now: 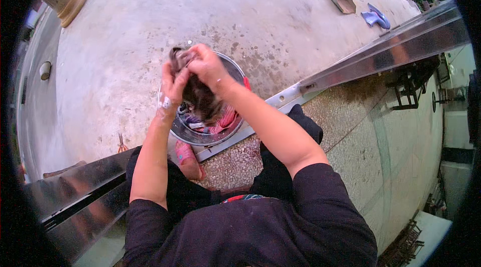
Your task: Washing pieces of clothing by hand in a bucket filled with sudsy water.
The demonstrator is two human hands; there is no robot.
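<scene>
A dark brown wet-looking cloth is bunched between my two hands above a round metal basin. My left hand is closed on the cloth's left side, with white suds on the wrist. My right hand grips its top right part, and both hands are slightly blurred. The cloth's lower end hangs down into the basin. Beneath it lie other clothes, among them a red-and-white striped cloth. The cloth hides much of the basin's inside.
A metal door track runs beside the basin. My foot in a pink slipper is close to its near rim. Farther off are a dustpan, blue boots, a pillar base and a small container on the concrete.
</scene>
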